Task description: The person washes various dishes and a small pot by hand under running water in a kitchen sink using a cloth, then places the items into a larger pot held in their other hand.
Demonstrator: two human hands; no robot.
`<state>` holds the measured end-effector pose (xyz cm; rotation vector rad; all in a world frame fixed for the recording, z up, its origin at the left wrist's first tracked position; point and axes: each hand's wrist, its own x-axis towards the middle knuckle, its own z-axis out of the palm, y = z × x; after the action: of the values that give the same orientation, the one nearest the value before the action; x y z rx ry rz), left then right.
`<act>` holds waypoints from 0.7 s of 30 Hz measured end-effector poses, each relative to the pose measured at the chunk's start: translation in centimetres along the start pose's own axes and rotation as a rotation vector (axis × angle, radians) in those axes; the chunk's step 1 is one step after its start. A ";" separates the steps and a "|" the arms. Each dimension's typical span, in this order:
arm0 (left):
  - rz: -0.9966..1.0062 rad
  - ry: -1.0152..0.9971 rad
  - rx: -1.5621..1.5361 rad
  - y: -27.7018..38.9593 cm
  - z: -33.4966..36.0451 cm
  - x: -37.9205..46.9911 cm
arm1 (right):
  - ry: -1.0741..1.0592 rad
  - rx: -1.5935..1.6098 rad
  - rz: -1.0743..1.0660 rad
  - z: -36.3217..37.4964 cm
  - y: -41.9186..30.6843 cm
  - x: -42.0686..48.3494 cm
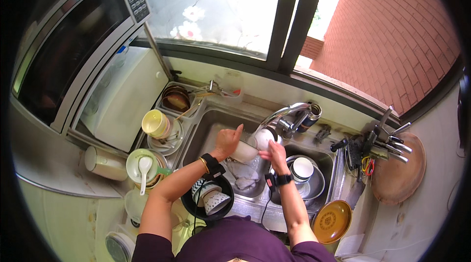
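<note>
Over the left basin of the steel sink (200, 124), my left hand (226, 142) grips a tilted white bowl (243, 152) with the thumb raised. My right hand (276, 156) is on a second rounded white bowl (264, 138), close beside the first and under the chrome faucet (281, 111). Its fingertips also reach the rim of the first bowl. Below them, a wet pale cloth (243, 173) lies on the basin floor. In the right basin, a small white bowl (303, 167) sits in a metal bowl (319, 184).
A black basin (230, 208) with patterned bowls stands near my body. Yellow bowls (153, 122) and a white spoon (145, 170) on stacked dishes are at left. At right are a knife holder (382, 142), a round wooden board (401, 173) and an amber plate (332, 221).
</note>
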<state>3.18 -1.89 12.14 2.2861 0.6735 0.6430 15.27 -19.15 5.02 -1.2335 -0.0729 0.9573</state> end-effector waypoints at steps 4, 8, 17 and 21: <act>-0.011 0.010 -0.009 -0.4 4.0 1.9 | 0.032 0.085 -0.067 -3.6 -0.5 -3.9; -0.086 -0.051 -0.062 -0.7 6.4 3.1 | 0.063 0.105 -0.082 -6.0 -0.7 -6.5; -0.632 -0.660 -0.538 -4.9 6.5 -1.8 | 0.083 0.807 -0.020 -9.6 1.5 -8.1; -0.122 -0.510 -0.164 -4.8 4.5 -4.6 | -0.058 0.373 -0.126 -4.6 -2.7 -9.8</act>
<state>1.02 -3.60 4.58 2.1114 0.4839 0.0428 13.13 -29.06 9.71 -0.8478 -0.0162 0.8517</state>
